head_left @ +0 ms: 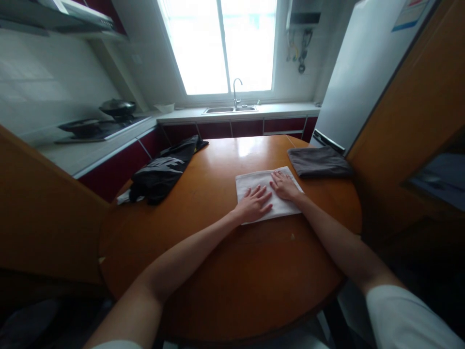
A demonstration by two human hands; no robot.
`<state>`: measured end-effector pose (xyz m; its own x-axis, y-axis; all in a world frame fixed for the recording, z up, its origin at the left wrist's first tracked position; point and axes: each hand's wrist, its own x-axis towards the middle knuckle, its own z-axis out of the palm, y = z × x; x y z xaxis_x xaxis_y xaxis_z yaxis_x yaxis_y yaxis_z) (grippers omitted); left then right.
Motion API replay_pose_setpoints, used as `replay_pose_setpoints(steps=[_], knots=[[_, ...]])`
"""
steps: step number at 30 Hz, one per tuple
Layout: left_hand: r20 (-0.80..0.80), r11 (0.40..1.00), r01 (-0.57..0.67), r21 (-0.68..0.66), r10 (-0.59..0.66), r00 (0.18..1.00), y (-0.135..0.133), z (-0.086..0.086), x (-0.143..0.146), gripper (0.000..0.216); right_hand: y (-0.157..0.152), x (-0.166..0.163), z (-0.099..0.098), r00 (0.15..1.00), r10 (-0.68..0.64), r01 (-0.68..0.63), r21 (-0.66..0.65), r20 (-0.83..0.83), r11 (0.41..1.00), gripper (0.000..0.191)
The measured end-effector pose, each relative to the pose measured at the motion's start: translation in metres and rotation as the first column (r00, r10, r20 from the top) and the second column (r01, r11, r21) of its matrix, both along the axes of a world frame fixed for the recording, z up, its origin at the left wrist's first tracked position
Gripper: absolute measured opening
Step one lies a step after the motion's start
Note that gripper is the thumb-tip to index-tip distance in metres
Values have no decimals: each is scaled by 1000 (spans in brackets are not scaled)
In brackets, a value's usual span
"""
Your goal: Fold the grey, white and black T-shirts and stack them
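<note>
Two bare hands lie flat on a folded white cloth (pixel 263 191) just right of the frame's centre, on a round wooden table (pixel 218 271). Left hand (pixel 253 205) presses on the cloth's lower left part, fingers stretched out and slightly spread, clasping nothing. Right hand (pixel 284 186) rests palm down on the cloth's right half, fingers likewise extended and gripping nothing; its fingertips point toward the left hand, and the two hands sit just beside each other without clearly touching. Both forearms reach in from the bottom edge of the frame, the right one coming out of a white sleeve (pixel 403 315) at the lower right.

Up and to the right of the white cloth, apart from it, a folded grey cloth (pixel 318 161) lies near the table's far right rim. On the left side of the table a crumpled black garment (pixel 163 170) with pale lettering lies spread. Behind the table, at the upper centre, a sink (pixel 230 109) with a tap sits under a bright window (pixel 222 46). At the upper left a dark pan (pixel 116 107) stands on a stove.
</note>
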<state>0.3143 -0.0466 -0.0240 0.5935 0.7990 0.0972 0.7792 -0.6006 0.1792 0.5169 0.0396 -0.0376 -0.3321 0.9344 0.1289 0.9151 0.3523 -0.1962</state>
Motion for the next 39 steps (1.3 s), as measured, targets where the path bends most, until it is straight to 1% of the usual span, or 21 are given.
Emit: replay_pose_setpoints(steps=[12, 15, 17, 19, 21, 22, 25, 27, 29, 32, 35, 37, 39], knots=[[6, 1000, -1, -18, 1, 1000, 0, 2, 0, 63, 2, 1, 1, 1000, -3, 3, -2, -14, 1000, 61], [35, 1000, 5, -28, -4, 999, 0, 3, 1, 62, 1, 1, 2, 1000, -2, 2, 2, -18, 1000, 61], [92, 999, 2, -34, 1, 996, 5, 6, 0, 59, 1, 1, 2, 1000, -2, 2, 7, -21, 1000, 60], [171, 1000, -28, -14, 30, 985, 15, 9, -5, 58, 0, 1, 2, 1000, 0, 1, 17, -20, 1000, 60], [228, 994, -102, 34, 91, 969, 29, 10, -14, 58, 0, 1, 2, 1000, 2, -1, 24, -16, 1000, 60], [233, 987, -149, 52, 133, 963, 36, 10, -20, 57, 0, 1, 2, 1000, 2, -2, 27, -14, 1000, 60], [151, 967, -252, 30, 245, 958, 55, 4, -36, 54, 1, 0, 1, 1000, 1, 0, 32, -16, 999, 59], [96, 964, -265, 1, 264, 960, 61, -2, -42, 55, 1, 0, 1, 1000, 2, -1, 31, -19, 1000, 58], [89, 966, -257, -2, 256, 963, 63, -8, -45, 56, 1, 0, 1, 1000, 0, 1, 28, -20, 1000, 58], [108, 965, -263, 9, 261, 959, 63, -9, -44, 54, 1, 0, 1, 1000, -9, 9, 27, -25, 1000, 58], [138, 961, -270, 57, 260, 956, 56, -3, -39, 54, 1, 0, 1, 1000, -9, 10, 27, -28, 1000, 58], [155, 966, -240, 100, 223, 962, 46, 0, -32, 56, 1, 0, 1, 1000, -9, 9, 26, -28, 1000, 58], [141, 981, -162, 105, 147, 979, 32, 2, -22, 59, 0, 0, 1, 1000, -7, 8, 29, -30, 1000, 57]])
